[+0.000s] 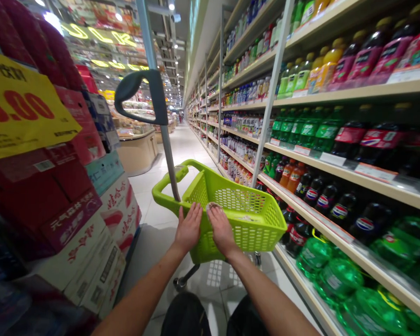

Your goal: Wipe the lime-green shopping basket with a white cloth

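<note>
A lime-green shopping cart basket (255,219) with perforated walls stands in front of my knees, on a wheeled frame. My left hand (190,227) lies flat against its near side, below the rim, fingers stretched out and holding nothing. Just to the right, my right hand (221,226) presses a small crumpled whitish wipe (213,205) against the near rim; most of the wipe is hidden beneath the fingers. From the basket's left end rises a grey metal pole (170,158) with a dark grey loop handle (159,98). Something small and pale lies on the basket's floor, too unclear to name.
Shelves (336,163) of soft drink bottles run along the right, with large green bottles (336,275) at the bottom. Stacked drink cartons (73,228) and a yellow price sign (24,107) crowd the left. A tiled aisle (182,135) leads away past a rounded counter (136,151).
</note>
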Available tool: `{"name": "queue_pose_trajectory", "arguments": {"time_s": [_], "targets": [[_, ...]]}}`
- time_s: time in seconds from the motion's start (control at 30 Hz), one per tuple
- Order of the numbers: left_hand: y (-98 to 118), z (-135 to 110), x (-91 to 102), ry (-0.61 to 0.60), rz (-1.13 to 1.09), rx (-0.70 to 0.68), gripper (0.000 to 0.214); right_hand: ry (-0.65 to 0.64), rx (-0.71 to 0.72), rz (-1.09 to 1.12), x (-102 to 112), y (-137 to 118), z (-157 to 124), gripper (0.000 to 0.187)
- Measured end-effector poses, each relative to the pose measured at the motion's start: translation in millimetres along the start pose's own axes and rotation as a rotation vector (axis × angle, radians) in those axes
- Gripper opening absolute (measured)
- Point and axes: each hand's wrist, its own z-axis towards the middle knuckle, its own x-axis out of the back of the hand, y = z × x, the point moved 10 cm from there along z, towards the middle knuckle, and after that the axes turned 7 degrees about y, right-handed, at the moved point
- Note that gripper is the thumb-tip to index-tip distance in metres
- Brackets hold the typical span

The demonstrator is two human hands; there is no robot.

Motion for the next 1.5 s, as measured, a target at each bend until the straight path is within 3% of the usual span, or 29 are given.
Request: {"name": "queue_pose_trajectory", "arguments": {"time_s": [0.2, 0.4, 0.57, 0.77, 0.97, 1.03, 1.17, 1.23, 1.37, 1.43, 1.5], "targets": [[24, 1, -16.3, -0.054, -0.013, -0.033, 0.057, 0.17, -0.136, -0.149, 50, 72, -45, 0.061], [66, 8, -37.5, -0.177, -0.051, -0.114, 0.057, 0.077, -0.053, -0.196, 45, 65, -54, 0.054], [85, 11, -44.3, -0.226, -0.051, -0.134, 0.057, 0.124, -0.181, -0.343, 72, 111, -75, 0.051], [116, 15, -50.3, -0.295, -0.12, -0.185, 0.056, 0.066, -0.116, -0.345, 68, 115, -81, 0.049], [124, 14, -54.9, -0.301, -0.113, -0.183, 0.058, 0.066, -0.411, -0.506, 113, 184, -112, 0.043], [130, 14, -59.1, -0.294, -0.117, -0.189, 0.058, 0.071, -0.412, -0.493, 109, 179, -115, 0.044], [142, 13, -63.9, -0.268, -0.162, -0.219, 0.056, 0.013, -0.189, -0.379, 84, 148, -107, 0.047], [139, 12, -63.8, -0.267, -0.16, -0.224, 0.056, 0.037, -0.192, -0.396, 94, 155, -110, 0.044], [128, 11, -59.7, -0.281, -0.13, -0.208, 0.058, 0.166, -0.364, -0.468, 123, 180, -118, 0.047], [126, 12, -57.8, -0.29, -0.135, -0.193, 0.058, 0.183, -0.324, -0.433, 112, 162, -109, 0.05], [124, 12, -56.2, -0.296, -0.143, -0.19, 0.057, 0.163, -0.209, -0.367, 87, 127, -94, 0.051]]}}
